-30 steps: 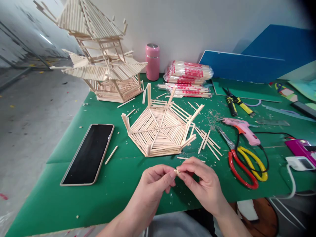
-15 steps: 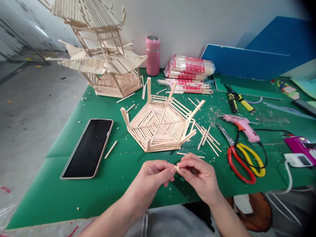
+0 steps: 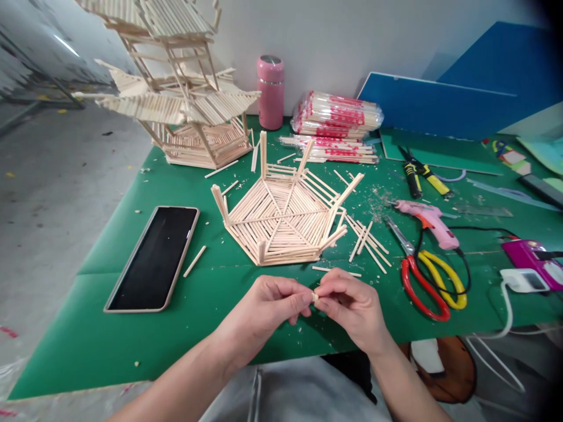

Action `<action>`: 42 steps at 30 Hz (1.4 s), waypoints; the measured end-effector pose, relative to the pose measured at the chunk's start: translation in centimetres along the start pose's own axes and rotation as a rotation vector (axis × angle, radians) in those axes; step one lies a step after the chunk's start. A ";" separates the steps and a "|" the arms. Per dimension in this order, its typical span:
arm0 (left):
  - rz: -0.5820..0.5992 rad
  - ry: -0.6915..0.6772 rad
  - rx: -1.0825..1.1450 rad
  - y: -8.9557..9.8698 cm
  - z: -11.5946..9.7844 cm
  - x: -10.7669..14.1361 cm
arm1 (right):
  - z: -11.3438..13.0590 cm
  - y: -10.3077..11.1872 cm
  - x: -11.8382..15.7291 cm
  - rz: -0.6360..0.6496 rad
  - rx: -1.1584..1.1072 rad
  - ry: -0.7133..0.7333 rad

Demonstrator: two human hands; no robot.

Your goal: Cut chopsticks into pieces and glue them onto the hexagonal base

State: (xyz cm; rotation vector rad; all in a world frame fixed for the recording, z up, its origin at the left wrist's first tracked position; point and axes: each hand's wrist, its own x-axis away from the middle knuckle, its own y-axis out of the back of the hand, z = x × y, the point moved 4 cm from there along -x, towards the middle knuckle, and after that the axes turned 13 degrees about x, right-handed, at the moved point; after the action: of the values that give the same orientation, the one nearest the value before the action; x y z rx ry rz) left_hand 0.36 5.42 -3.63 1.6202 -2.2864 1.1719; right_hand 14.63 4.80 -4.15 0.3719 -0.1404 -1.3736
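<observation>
Between the fingertips of both hands is a small pale piece of wooden stick (image 3: 315, 298), mostly covered by the fingers. My left hand (image 3: 277, 302) pinches it from the left, and my right hand (image 3: 352, 302) pinches it from the right. Just beyond them, a six-sided stick base (image 3: 281, 220) lies flat, with posts standing at its corners and low rails along some sides. A single loose stick (image 3: 336, 272) lies between the hands and this base. Several cut sticks (image 3: 369, 243) are scattered at the base's right.
A tiered stick pagoda (image 3: 185, 111) stands at back left, beside a pink flask (image 3: 270, 94). Wrapped stick bundles (image 3: 336, 117) lie behind. A phone (image 3: 153, 258) is at left. Red-and-yellow-handled scissors (image 3: 426, 281), a pink glue gun (image 3: 428, 223) and yellow-black pliers (image 3: 422, 179) lie right.
The whole view has shifted slightly, so the table's things appear a little higher and further left. Both hands keep their pinch on the small piece.
</observation>
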 end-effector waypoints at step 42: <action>-0.097 0.063 0.129 -0.3 0.9 0.0 | 0.4 -0.1 0.2 -0.058 0.012 -0.025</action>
State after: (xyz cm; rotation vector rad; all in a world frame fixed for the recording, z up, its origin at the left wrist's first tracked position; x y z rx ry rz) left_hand 0.90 4.82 -4.16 1.6900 -2.1090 1.3523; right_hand 14.44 4.50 -3.82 0.3712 -0.1590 -1.4355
